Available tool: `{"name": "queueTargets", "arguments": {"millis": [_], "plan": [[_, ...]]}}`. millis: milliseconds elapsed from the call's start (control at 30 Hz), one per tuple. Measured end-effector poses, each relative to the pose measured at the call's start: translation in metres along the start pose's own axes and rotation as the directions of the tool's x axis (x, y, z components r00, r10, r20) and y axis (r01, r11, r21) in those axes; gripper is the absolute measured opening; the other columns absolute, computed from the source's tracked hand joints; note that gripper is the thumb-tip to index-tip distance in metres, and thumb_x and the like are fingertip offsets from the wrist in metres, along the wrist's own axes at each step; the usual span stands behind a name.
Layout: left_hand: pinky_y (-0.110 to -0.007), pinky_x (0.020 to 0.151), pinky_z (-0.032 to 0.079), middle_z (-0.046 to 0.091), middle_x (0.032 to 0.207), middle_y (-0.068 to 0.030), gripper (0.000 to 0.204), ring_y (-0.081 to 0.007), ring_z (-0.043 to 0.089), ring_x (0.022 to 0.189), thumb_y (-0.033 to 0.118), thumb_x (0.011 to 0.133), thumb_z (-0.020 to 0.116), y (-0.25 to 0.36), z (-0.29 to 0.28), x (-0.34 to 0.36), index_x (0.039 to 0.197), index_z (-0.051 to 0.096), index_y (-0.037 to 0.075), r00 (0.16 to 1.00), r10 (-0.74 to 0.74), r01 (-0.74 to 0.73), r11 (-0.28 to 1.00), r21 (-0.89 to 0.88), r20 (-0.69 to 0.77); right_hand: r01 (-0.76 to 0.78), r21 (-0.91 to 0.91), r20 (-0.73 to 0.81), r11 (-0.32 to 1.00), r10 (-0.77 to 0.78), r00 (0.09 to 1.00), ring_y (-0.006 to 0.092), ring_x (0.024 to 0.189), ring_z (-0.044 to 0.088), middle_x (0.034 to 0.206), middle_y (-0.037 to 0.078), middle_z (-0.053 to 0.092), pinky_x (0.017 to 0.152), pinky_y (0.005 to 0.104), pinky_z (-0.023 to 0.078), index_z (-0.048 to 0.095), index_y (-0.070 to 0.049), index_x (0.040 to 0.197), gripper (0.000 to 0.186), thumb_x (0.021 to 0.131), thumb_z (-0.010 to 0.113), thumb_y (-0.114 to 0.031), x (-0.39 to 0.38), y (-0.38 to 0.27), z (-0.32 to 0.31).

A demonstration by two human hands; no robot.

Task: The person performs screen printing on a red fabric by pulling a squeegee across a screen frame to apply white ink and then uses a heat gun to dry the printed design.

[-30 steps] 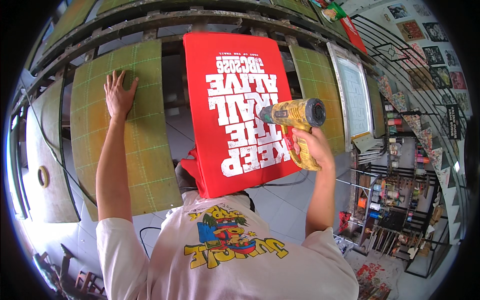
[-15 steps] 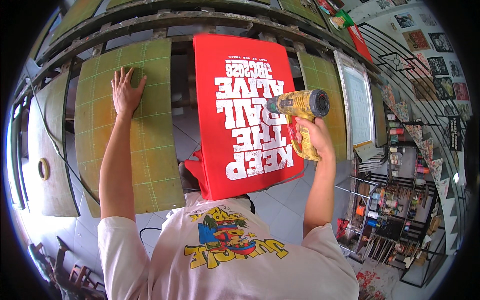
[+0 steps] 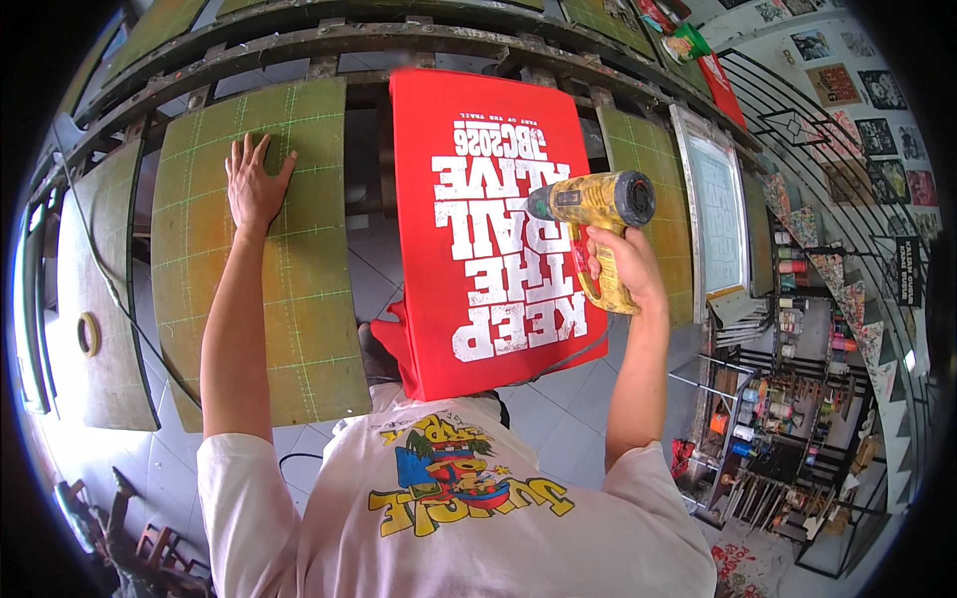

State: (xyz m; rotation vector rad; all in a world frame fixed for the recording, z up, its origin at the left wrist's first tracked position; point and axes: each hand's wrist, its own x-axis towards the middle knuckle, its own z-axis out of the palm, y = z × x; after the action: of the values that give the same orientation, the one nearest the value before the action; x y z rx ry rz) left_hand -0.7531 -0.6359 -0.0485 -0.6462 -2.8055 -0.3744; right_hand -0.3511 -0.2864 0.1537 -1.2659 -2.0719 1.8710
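Yellow and dark, a worn pistol-shaped power tool (image 3: pixel 598 199) sits in the right grip (image 3: pixel 628 267), whose fingers are wrapped round its handle. Its dark nozzle points leftward from that grip, over a bright red cloth with white block lettering (image 3: pixel 503 244), spread on a flat support between the two grips; whether the nozzle touches the cloth cannot be told. A gathered red fold hangs at the cloth's near left corner, lower than both grips. Well apart on the other side, the left grip (image 3: pixel 257 189) lies palm down on a flat olive-yellow board with bright green grid lines (image 3: pixel 249 329), fingers fanned apart and holding nothing. Farther left of that grip and nearer the wearer, a round tan ring of tape (image 3: pixel 88 335) rests on a pale, curved-edged board (image 3: pixel 100 389). Right of the right grip stands a pale-framed rectangular screen (image 3: pixel 720 199); beyond and below it, a dark metal rack (image 3: pixel 783 404) carries coloured containers.
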Motion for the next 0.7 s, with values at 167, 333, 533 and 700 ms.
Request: {"name": "queueTargets", "arguments": {"millis": [167,333,533,700], "plan": [[-0.049,0.129,0.024,0.04,0.165,-0.0161,0.072,-0.0361,0.03,0.156,0.062,0.098,0.062,-0.001,0.002,0.0,0.152,0.055,0.014,1.0,-0.004,0.004,1.0,-0.009,-0.003,0.019,0.008,0.061,1.0,-0.02,0.998,0.0123,0.058,0.058,0.078,0.003,0.061,0.053,0.0288,0.047,0.062,-0.002,0.104,0.015,0.098,0.067,-0.016,0.003,-0.004,0.003],[-0.049,0.129,0.024,0.04,0.165,-0.016,0.072,-0.036,0.03,0.156,0.062,0.097,0.062,-0.002,0.002,0.0,0.152,0.055,0.014,1.0,0.001,-0.001,1.0,0.005,-0.016,0.02,-0.018,0.076,1.0,-0.019,0.997,0.0125,0.058,0.058,0.078,0.004,0.061,0.054,0.0286,0.047,0.064,-0.001,0.104,0.016,0.098,0.067,-0.016,0.009,-0.005,0.008],[-0.049,0.129,0.024,0.041,0.165,-0.0159,0.073,-0.0359,0.03,0.156,0.062,0.097,0.062,0.0,0.001,0.001,0.151,0.056,0.014,1.0,0.001,-0.001,1.0,0.011,-0.002,0.011,-0.03,0.093,0.999,-0.009,0.996,0.012,0.058,0.059,0.078,0.003,0.061,0.054,0.0292,0.047,0.064,-0.001,0.104,0.016,0.099,0.067,-0.017,0.007,-0.008,0.01],[-0.049,0.13,0.024,0.04,0.165,-0.0158,0.073,-0.0356,0.031,0.156,0.063,0.097,0.062,0.0,0.001,0.0,0.151,0.056,0.015,1.0,-0.005,0.005,1.0,0.002,-0.004,-0.008,-0.073,0.12,0.997,0.016,0.993,0.0124,0.058,0.059,0.077,0.003,0.061,0.054,0.03,0.047,0.063,-0.002,0.104,0.015,0.099,0.065,-0.016,-0.001,-0.011,0.008]]}}
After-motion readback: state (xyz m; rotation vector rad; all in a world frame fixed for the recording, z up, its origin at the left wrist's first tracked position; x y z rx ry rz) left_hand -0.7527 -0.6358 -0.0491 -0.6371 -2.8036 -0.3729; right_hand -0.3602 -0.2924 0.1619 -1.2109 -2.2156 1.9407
